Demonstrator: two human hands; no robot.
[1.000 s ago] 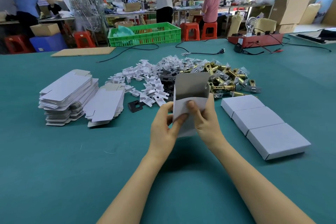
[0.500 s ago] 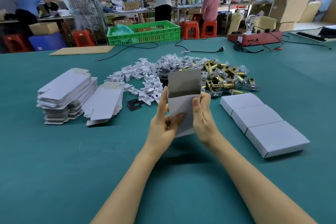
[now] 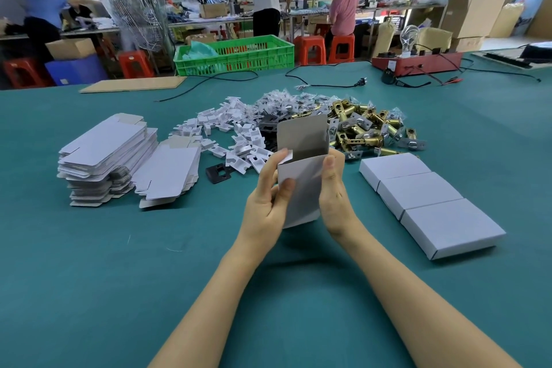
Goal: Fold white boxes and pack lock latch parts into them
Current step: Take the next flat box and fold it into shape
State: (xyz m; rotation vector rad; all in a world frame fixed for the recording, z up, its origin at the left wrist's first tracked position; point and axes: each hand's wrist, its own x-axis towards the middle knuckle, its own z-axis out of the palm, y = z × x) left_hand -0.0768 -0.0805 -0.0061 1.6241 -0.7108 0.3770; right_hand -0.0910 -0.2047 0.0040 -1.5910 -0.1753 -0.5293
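Both hands hold a white box (image 3: pixel 303 185) upright above the green table, its top flap standing open and the grey inside showing. My left hand (image 3: pixel 268 197) grips its left side, thumb on the front face and a fingertip at the top left corner. My right hand (image 3: pixel 334 197) grips the right side, thumb near the top edge. Behind the box lie brass lock latches (image 3: pixel 361 128), bagged small parts (image 3: pixel 286 104), white plastic pieces (image 3: pixel 236 134) and a black plate (image 3: pixel 218 174).
Two stacks of flat white box blanks (image 3: pixel 119 155) lie at the left. Three closed white boxes (image 3: pixel 430 197) sit in a row at the right. A green crate (image 3: pixel 236 54), a red device (image 3: pixel 418 63), cables and a cardboard sheet (image 3: pixel 134 84) line the far edge. People work beyond.
The box has opened out from flatter to a squarer tube with its flap up. My thumbs shifted from the box's front middle toward its two sides.
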